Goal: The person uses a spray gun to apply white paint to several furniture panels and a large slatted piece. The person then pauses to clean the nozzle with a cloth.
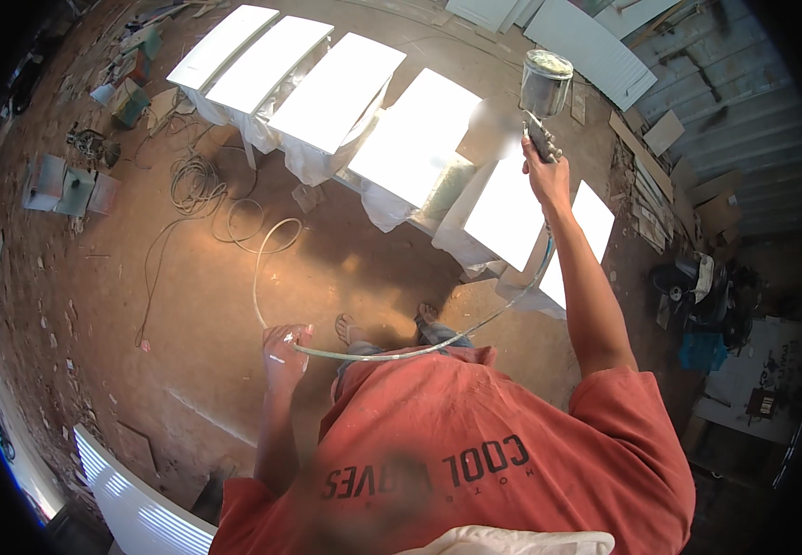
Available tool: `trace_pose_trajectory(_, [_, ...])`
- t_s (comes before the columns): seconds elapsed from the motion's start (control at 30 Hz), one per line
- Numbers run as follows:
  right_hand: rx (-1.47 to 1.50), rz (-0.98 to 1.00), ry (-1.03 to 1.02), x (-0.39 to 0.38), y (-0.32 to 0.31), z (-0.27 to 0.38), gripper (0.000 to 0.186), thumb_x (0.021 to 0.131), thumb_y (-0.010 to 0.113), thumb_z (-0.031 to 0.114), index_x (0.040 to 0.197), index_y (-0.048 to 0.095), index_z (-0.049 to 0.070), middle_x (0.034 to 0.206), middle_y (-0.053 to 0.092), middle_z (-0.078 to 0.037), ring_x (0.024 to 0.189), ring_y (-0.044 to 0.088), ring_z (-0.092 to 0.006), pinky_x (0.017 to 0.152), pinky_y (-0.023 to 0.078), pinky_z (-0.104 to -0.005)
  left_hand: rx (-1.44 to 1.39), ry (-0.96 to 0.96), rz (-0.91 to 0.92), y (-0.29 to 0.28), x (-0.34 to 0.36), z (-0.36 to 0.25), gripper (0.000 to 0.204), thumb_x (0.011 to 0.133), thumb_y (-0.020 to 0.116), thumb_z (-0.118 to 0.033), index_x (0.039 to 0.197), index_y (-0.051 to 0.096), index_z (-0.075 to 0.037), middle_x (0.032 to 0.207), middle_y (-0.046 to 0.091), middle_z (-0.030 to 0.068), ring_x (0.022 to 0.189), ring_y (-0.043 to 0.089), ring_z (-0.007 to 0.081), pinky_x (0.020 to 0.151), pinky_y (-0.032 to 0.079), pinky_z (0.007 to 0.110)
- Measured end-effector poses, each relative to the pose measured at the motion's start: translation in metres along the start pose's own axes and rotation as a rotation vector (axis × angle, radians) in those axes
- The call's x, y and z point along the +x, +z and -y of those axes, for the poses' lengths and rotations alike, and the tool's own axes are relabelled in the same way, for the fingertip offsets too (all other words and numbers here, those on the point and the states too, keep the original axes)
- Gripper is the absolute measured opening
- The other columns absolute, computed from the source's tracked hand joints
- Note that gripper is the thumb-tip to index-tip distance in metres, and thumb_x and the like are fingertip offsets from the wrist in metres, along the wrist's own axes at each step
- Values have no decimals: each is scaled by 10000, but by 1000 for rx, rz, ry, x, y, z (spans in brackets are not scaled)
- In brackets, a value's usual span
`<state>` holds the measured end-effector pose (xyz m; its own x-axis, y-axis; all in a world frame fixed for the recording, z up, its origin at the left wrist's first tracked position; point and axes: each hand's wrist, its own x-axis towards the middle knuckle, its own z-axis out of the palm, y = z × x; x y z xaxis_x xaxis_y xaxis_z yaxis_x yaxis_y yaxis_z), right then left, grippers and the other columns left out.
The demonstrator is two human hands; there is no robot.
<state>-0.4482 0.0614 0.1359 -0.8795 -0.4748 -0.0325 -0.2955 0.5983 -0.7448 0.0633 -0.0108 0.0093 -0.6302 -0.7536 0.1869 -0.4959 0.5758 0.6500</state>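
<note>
Beside a row of white boards (338,92) on a dusty workshop floor (206,305), you reach out with a spray gun (541,139) in your right hand (545,174), its fingers closed around the handle; whether one presses the trigger cannot be told from this angle. The gun sits by the far edge of the row, near the far corner of the second board from the right, with its paint-smeared cup (547,81) farther out than your knuckles. A grey blur (493,125) hangs near that corner, and it is unclear whether it is mist or a mark on the lens. Your right arm is almost straight, extended forward past the boards' near edge, likely so that the gun can clear their faces. Your left arm is bent low at your side, the left hand (285,355) curled shut around the pale hose (354,357). From there the hose sags across your front and rises along your right forearm; the grip probably keeps its slack off the boards. On the other side it loops toward a coil (199,194) on the floor. Clear plastic sheeting (308,165) drapes below the boards' edges, perhaps shielding whatever holds them up.
</note>
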Motion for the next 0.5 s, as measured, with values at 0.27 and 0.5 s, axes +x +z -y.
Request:
trace_pose_trajectory(0.27, [52, 306, 14, -74, 4, 9, 435, 952, 667, 455, 845, 650, 33, 647, 536, 5, 619, 484, -101, 583, 404, -302, 5, 6, -16, -8, 11, 12, 135, 907, 690, -139, 808, 660, -52, 770, 683, 109, 754, 649, 314, 763, 460, 431])
trace_pose_trajectory(0.5, [37, 345, -12, -55, 20, 22, 462, 955, 655, 470, 809, 648, 32, 642, 549, -5, 615, 485, -112, 586, 399, -307, 11, 17, -22, -14, 10, 22, 127, 901, 695, -137, 811, 662, -56, 788, 695, 97, 757, 650, 304, 772, 457, 430])
